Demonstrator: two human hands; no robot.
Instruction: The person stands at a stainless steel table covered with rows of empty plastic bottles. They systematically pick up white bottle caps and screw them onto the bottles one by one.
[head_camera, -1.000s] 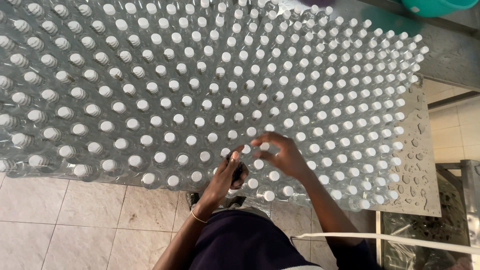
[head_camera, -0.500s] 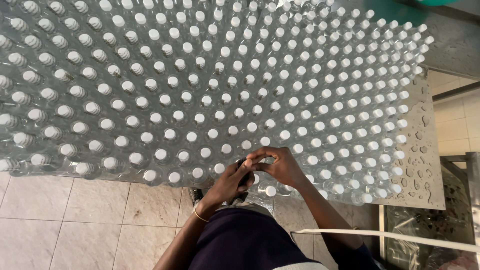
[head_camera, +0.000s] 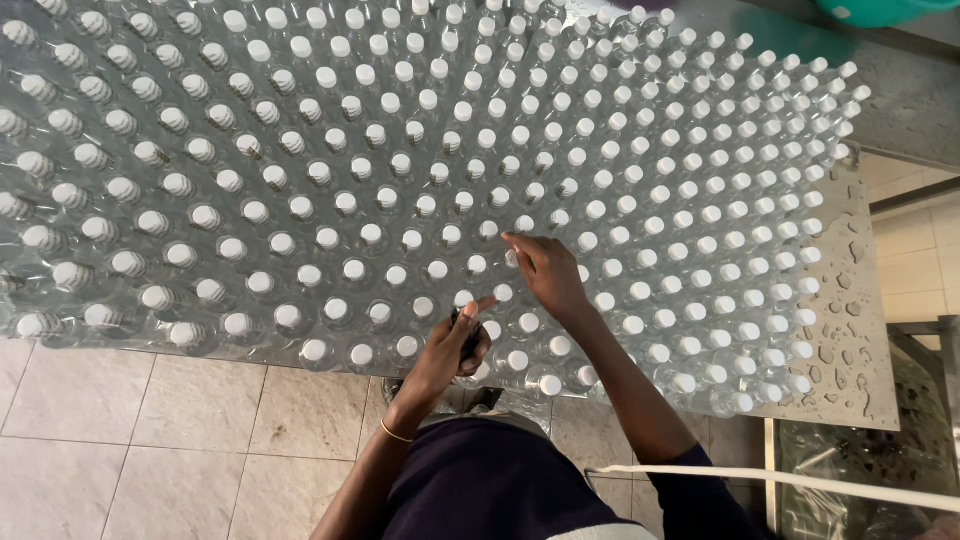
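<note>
Several clear plastic bottles with white caps (head_camera: 400, 190) stand packed upright on a wet metal table (head_camera: 860, 330). My left hand (head_camera: 455, 345) is at the near edge of the bottles, fingers curled around a small dark object (head_camera: 468, 322), index finger pointing out. My right hand (head_camera: 545, 272) reaches farther in and rests its fingertips on the caps of bottles near the middle of the near rows. A thin bangle (head_camera: 393, 432) circles my left wrist.
Beige floor tiles (head_camera: 150, 440) lie below the table's near edge. Water drops dot the bare table surface at the right. A teal tub (head_camera: 880, 10) sits at the top right corner. A white cord (head_camera: 800, 482) crosses the lower right.
My right hand has moved away from the left hand and reached farther in over the bottle caps. My left hand stays near the table edge with the dark object.
</note>
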